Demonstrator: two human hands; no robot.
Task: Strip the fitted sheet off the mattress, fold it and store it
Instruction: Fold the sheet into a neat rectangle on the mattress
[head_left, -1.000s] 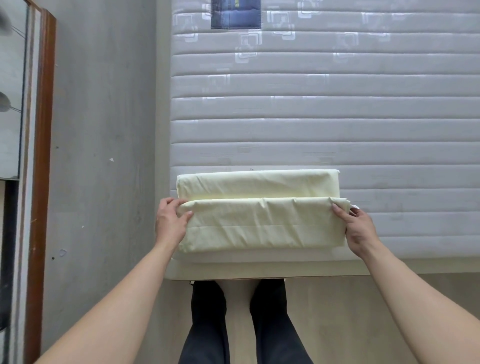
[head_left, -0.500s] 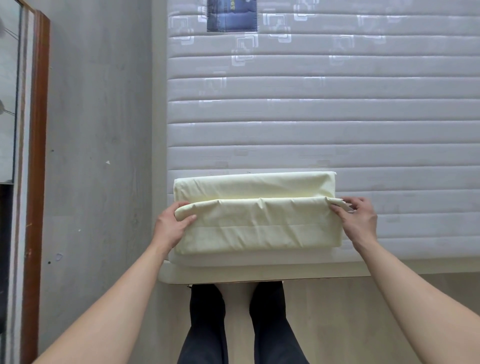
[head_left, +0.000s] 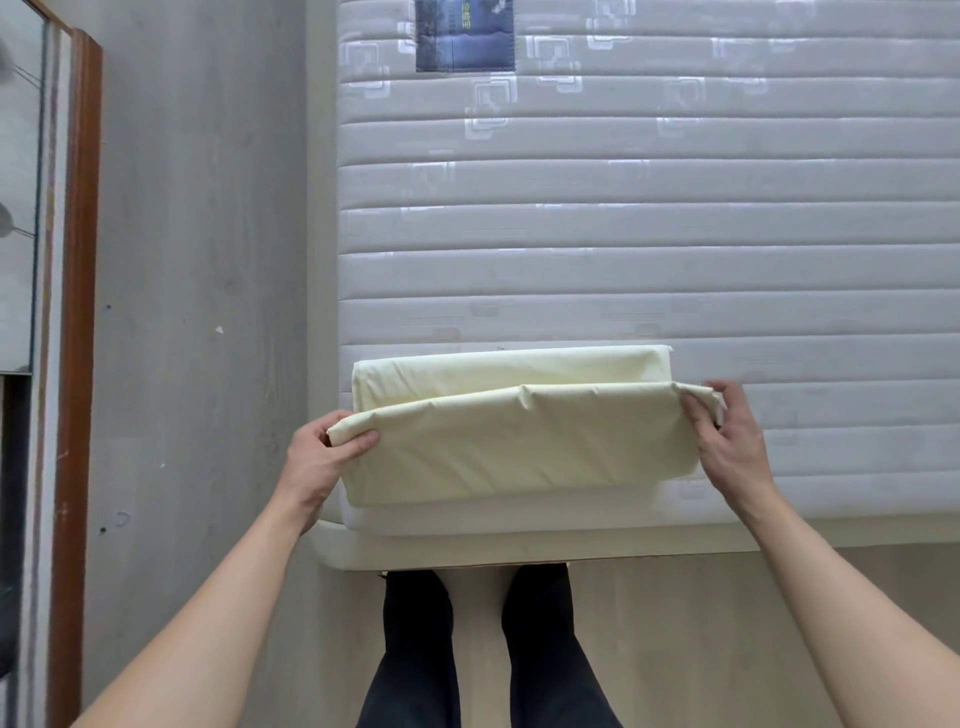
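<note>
- Folding is the step in hand: the pale yellow cotton fitted sheet, already a thick narrow bundle, lies at the near left corner of the bare grey quilted mattress.
- The left hand and right hand each pinch one end of the raised near flap, fingers curled round the cloth.
- Next, probably, the flap goes over the far half, both ends level, then storing.

A dark blue sewn-on cloth label sits at the top of the grey quilted mattress, and it has some small yellow-green marks on it, but they are too little and blurry to read.
</note>
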